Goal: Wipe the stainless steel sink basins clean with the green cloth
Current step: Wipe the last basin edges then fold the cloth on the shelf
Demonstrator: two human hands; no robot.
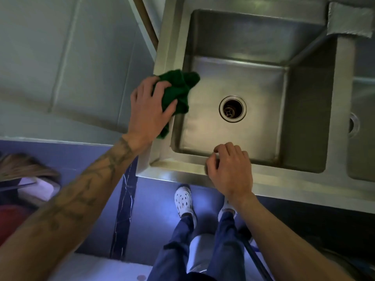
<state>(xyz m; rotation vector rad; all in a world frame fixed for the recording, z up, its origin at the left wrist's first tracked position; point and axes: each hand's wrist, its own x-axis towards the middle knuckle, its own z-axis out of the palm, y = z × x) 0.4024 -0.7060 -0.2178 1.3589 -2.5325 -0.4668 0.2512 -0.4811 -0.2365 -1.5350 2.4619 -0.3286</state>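
Note:
A crumpled green cloth point(178, 90) lies over the left rim of the stainless steel sink basin point(300, 122). My left hand point(148, 110) grips the cloth on that rim, thumb and fingers curled round it. My right hand point(229, 169) rests on the sink's front rim with its fingers loosely curled, holding nothing. The basin floor is bare, with a round drain point(232, 108) at its middle. Part of a second basin point(363, 128) shows at the right edge.
A grey tiled wall point(71, 57) stands left of the sink. Foil-like wrapping point(349, 19) covers something at the back right. Below are my legs and white shoes point(183, 199), a dark hose point(255, 258), and blurred items point(26, 179) on the blue-lit floor at left.

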